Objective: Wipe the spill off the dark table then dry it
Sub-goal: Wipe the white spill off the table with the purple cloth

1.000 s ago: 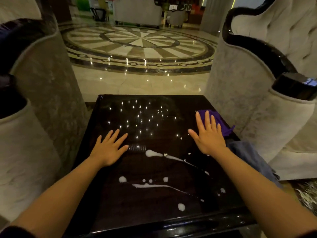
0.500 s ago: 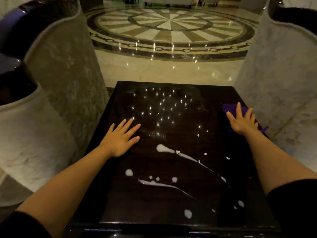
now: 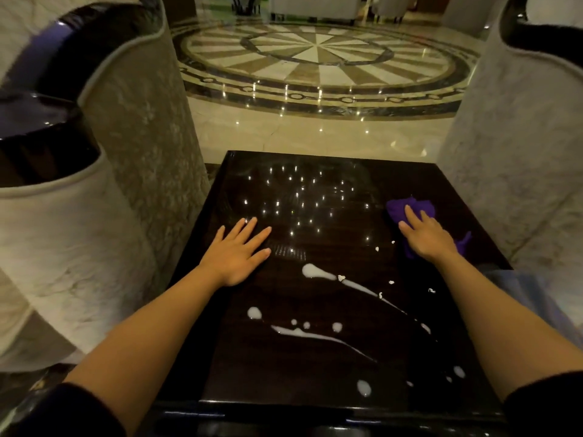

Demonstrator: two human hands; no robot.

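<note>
- Since the earlier frame, the right hand (image 3: 424, 236) has been shifted a little along the right side of the counter (image 3: 315, 383) and is now laid on the purple cloth (image 3: 407, 209), while the left hand (image 3: 237, 252) has been kept flat in much the same place.
- White spill (image 3: 318, 272) is seen untouched across the near half of the counter: a long streak from a blob near the middle toward the right edge, a second streak nearer the person, and scattered drops around both.
- No smeared or wiped track can be made out in the liquid, so the wiping is judged not yet begun, and the drying step is left entirely.
- The purple cloth is found at the right edge of the counter, beyond the spill and apart from it, with one corner trailing toward the edge.
- The right fingers (image 3: 411, 216) are stretched out and pressed on the cloth rather than curled around it; nothing is grasped yet.
- The left fingers (image 3: 252, 230) are spread open on bare counter, just beyond the spill, holding nothing.
- A second, bluish-grey cloth (image 3: 517, 285) can be made out past the right edge, probably meant for drying.
- Pale upholstered chairs (image 3: 504, 171) are placed on either side.
</note>
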